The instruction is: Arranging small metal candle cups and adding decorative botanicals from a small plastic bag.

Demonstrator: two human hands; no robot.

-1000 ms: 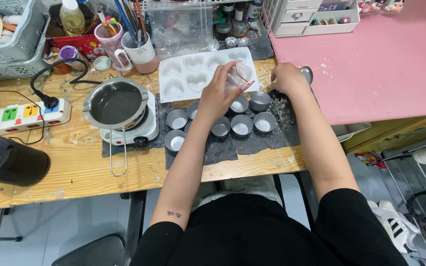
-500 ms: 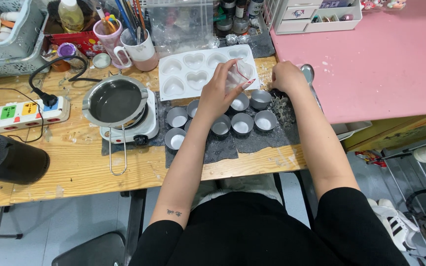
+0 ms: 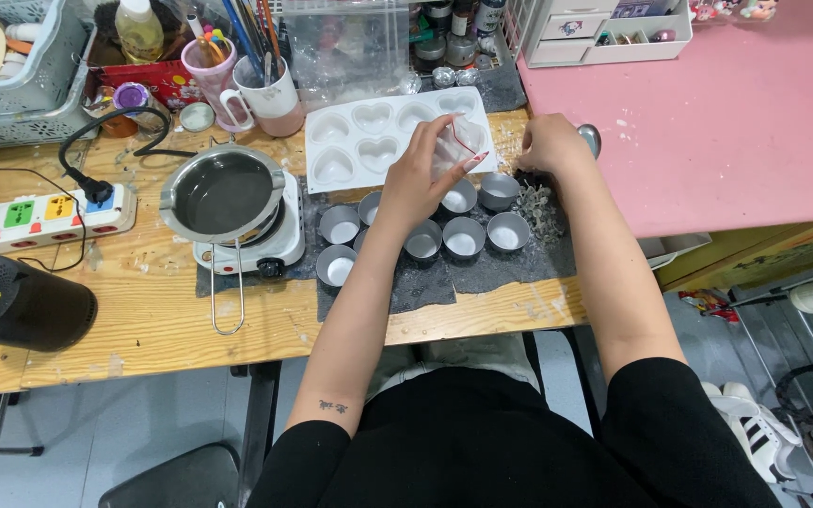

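At the bottom of the frame sits the person in black, and both forearms reach up to the wooden table [image 3: 143, 329] in the middle. On a dark mat [image 3: 510, 268] stand small metal cups [image 3: 463, 237], each with a white filling, in two rows at the centre of the frame.

The left hand [image 3: 416, 179] hangs above the cups and its fingers are closed on a small clear bag [image 3: 452, 149] with a red strip at its mouth. The bag is in the air, over the cups and in front of the lower right edge of the white heart mould [image 3: 369, 136]. The right hand [image 3: 549, 146] is just right of the bag, at the edge of the pink table [image 3: 736, 122], with the fingers curled down over a heap of dried sprigs [image 3: 540, 209]. I cannot tell if they pinch something.

To do this well, I think the bag must stay with its mouth upward and held wide, low over the mat, so that loose bits fall on the mat and not in the cups. The right hand should take small pinches only.

At the centre left a pan [image 3: 223, 193] sits on a white hot plate [image 3: 256, 246], and a power strip [image 3: 39, 214] lies at the left. Farther up are mugs [image 3: 265, 94] full of tools.
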